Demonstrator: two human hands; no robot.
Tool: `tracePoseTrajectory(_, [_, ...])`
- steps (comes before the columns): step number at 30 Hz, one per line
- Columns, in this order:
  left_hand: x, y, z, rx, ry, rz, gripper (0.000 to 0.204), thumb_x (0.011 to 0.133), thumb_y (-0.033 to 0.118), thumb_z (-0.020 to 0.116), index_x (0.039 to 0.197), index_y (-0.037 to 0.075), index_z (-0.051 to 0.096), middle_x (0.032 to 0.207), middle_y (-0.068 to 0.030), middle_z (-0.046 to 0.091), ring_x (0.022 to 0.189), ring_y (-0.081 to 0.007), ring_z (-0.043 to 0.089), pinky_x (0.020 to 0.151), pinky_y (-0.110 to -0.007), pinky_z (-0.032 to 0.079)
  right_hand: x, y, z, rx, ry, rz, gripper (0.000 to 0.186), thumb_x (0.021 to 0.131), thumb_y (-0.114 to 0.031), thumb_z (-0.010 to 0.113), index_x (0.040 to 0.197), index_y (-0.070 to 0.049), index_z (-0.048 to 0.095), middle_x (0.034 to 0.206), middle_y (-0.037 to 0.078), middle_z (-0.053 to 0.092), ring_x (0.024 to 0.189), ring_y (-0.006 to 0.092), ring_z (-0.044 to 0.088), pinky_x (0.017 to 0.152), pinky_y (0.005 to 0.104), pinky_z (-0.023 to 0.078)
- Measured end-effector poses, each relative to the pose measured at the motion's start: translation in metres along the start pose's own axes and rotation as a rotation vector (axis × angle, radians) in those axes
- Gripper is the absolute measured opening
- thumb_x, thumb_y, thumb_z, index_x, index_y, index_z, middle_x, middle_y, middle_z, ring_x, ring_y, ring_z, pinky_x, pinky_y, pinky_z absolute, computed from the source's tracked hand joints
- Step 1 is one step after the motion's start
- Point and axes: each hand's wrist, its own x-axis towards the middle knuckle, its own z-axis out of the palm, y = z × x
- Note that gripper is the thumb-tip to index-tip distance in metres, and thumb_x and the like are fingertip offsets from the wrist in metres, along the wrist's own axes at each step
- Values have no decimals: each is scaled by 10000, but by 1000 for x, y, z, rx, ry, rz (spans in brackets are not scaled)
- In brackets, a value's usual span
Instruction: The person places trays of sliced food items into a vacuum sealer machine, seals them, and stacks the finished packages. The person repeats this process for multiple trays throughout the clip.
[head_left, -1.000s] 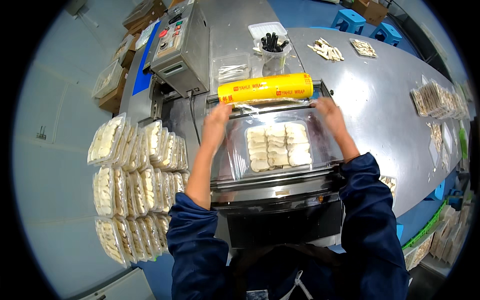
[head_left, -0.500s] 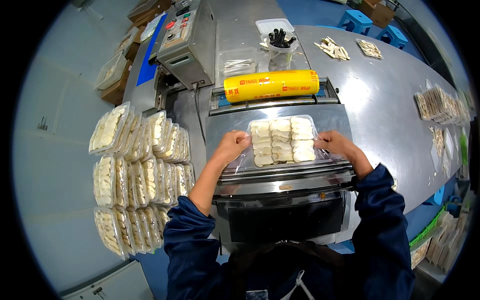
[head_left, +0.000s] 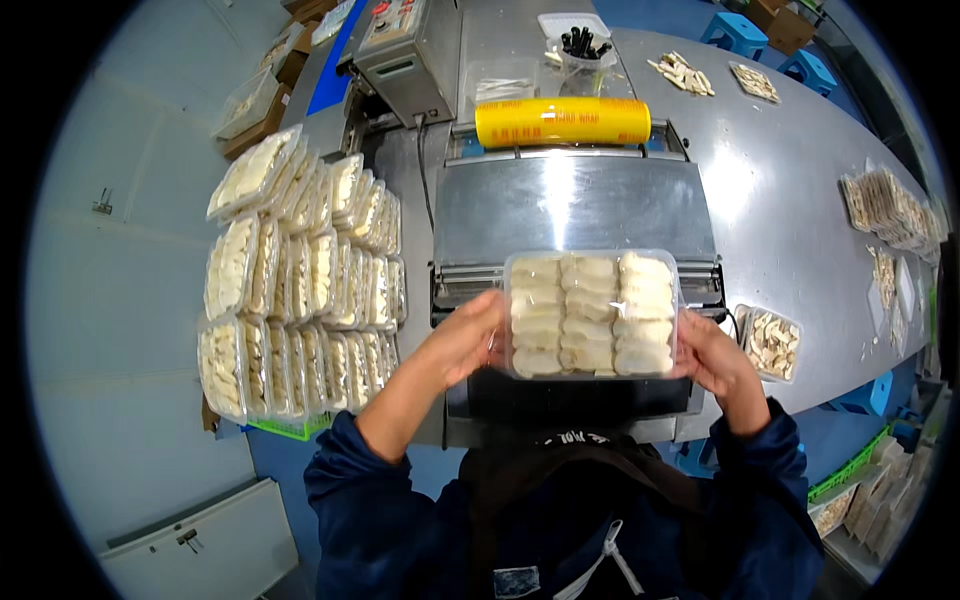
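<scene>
A clear plastic tray (head_left: 592, 318) holds three columns of pale, overlapping slices that look like mushroom, with a shiny film over the top. My left hand (head_left: 462, 340) is closed on its left end and my right hand (head_left: 715, 358) on its right end. Both lift it above the front edge of the steel wrapping machine (head_left: 640, 210). A fat yellow roll of cling film (head_left: 563, 122) lies across the machine's far side. Some fingertips are hidden under and behind the tray.
Stacked packed trays (head_left: 290, 270) stand in rows at the left. A metal control box (head_left: 410, 65) sits at the back left. An open tray of pieces (head_left: 772, 343) lies right of the machine. Further right are more stacked packs (head_left: 890, 210), with loose slices (head_left: 682, 74) at the back.
The tray has come up off the machine's plate and nearer to me, held at both ends. My hands have moved from the film at its sides to the tray itself. The view has shifted.
</scene>
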Motion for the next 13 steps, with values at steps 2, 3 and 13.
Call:
tracePoseTrajectory(2, [-27, -32, 6, -107, 7, -17, 327, 960, 253, 387, 1231, 72, 424, 1105, -60, 565, 904, -152, 607, 704, -321, 544, -34, 29, 1, 118, -40, 88, 212, 924, -222, 472, 1009, -38, 533, 822, 70, 627, 726, 169, 649, 590, 317, 578])
tracePoseTrajectory(3, [-38, -50, 4, -108, 49, -66, 265, 959, 237, 394, 1140, 67, 486, 1019, -40, 586, 847, -135, 610, 657, -296, 542, -47, 39, 15, 141, 10, 87, 206, 921, -223, 479, 990, -37, 535, 813, 69, 623, 709, 162, 642, 584, 314, 573])
tracePoseTrajectory(13, [-4, -141, -22, 153, 366, 194, 517, 895, 178, 507, 1345, 48, 287, 705, -66, 560, 523, -116, 540, 463, -221, 463, -1, 139, -9, -344, 532, -342, 533, 855, -93, 558, 1344, -47, 352, 587, 20, 521, 476, 56, 459, 442, 192, 416])
